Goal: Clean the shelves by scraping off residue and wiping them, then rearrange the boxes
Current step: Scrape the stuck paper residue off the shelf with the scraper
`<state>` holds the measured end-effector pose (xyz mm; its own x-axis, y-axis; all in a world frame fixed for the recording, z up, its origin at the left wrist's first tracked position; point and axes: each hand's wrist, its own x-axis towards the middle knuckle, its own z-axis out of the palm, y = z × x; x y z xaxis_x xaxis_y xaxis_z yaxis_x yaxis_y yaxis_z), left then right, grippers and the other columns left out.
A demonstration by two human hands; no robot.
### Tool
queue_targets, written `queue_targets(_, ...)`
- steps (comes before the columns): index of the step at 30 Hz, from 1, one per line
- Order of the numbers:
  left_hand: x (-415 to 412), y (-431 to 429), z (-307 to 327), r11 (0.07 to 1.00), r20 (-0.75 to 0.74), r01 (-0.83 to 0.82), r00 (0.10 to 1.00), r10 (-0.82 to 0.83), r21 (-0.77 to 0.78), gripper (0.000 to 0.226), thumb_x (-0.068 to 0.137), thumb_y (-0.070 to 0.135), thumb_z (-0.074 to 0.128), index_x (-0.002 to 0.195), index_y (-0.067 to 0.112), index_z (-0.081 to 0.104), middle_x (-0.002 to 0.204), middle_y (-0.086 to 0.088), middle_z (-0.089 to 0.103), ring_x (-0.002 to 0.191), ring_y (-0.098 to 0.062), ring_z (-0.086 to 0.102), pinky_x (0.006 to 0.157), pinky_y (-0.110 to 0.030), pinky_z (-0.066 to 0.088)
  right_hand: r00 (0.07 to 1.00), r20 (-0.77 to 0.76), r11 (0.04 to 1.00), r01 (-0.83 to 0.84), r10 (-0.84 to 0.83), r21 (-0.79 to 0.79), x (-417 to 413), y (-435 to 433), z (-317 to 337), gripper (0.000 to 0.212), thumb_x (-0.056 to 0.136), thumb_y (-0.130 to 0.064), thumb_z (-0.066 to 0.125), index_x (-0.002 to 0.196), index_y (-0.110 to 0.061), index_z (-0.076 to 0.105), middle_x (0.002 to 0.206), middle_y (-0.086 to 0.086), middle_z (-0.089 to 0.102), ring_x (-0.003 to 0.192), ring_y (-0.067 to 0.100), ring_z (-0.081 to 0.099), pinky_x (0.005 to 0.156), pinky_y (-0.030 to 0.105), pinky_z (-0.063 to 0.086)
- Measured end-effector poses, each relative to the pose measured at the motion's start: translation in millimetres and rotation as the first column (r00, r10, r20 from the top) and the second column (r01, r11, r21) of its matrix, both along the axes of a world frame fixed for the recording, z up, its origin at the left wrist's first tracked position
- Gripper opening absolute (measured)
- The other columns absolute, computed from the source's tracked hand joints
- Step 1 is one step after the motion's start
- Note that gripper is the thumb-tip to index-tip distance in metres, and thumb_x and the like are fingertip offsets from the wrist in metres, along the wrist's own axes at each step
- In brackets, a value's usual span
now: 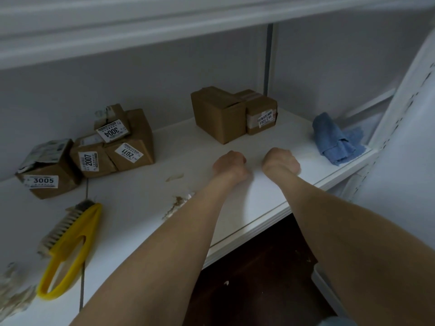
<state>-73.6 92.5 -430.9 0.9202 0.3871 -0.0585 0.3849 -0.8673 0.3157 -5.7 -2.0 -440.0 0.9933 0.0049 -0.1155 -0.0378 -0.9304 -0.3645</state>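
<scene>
Forearms: yours, crossing the shelf's (259,196) near edge.
Brush (68,245), yellow: near left, long axis near-to-far, handle loop toward you; closer to your left hand (229,164).
Residue (176,205): beside left forearm.
Grips: left hand and right hand (281,163) curled, seemingly empty.
Cloth (334,140): far right.
Boxes (219,114): far.

The nearest box (50,170), just behind the yellow brush (68,248), has a white label with "3005". Further behind the brush and to its right, the second box (91,161) shows "2007", the third box (131,149) "2011", and the small box (113,124) on top of them "3004". Far to the right of the brush, the far box (261,114) has a label that reads "54-2-3203".
</scene>
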Motion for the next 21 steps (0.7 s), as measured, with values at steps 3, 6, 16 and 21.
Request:
queue_targets(3,-1,5,-1,0.999,-0.001,0.018,1.0,-0.018,-0.042,0.046,0.086,0.021,0.056,0.133,0.022,0.052,0.14,-0.002,0.048,0.128,-0.024,0.047,0.105,-0.031,0.04,0.999,-0.044,1.0,-0.017,0.018,0.021,-2,-2,4,0.042,0.093,-0.007,0.044,0.134,-0.003,0.051,0.141,0.014,0.047,0.128,0.031,0.046,0.101,0.044,0.038)
queue_targets(6,-4,9,-1,0.994,-0.002,0.021,1.0,-0.022,-0.108,0.047,0.089,0.019,0.054,0.136,0.019,0.049,0.142,-0.003,0.046,0.13,-0.022,0.044,0.106,-0.028,0.036,0.992,-0.091,0.991,-0.075,0.086,0.111,-1,-8,8,0.038,0.093,-0.009,0.046,0.129,0.0,0.054,0.137,0.018,0.05,0.127,0.035,0.047,0.101,0.042,0.04)
queue_targets(16,-53,30,21,0.698,0.232,-0.093,0.905,0.357,-0.71,0.043,0.086,0.029,0.067,0.123,0.009,0.056,0.112,-0.009,0.064,0.091,-0.019,0.064,0.072,-0.028,0.054,0.841,-0.316,0.583,0.001,0.439,0.812,-53,6,33,0.009,0.099,-0.013,0.047,0.092,-0.01,0.052,0.07,0.004,0.044,0.057,0.014,0.039,0.056,0.024,0.035)
queue_targets(21,-83,42,34,0.708,0.27,-0.092,0.884,0.382,-0.7,0.012,0.087,0.016,0.067,0.096,0.009,0.066,0.09,-0.009,0.068,0.071,-0.013,0.065,0.063,-0.021,0.054,0.789,-0.342,0.544,0.012,0.51,0.839,-76,18,34,0.018,0.099,-0.014,0.048,0.081,-0.013,0.051,0.07,0.003,0.046,0.059,0.013,0.039,0.058,0.023,0.036)
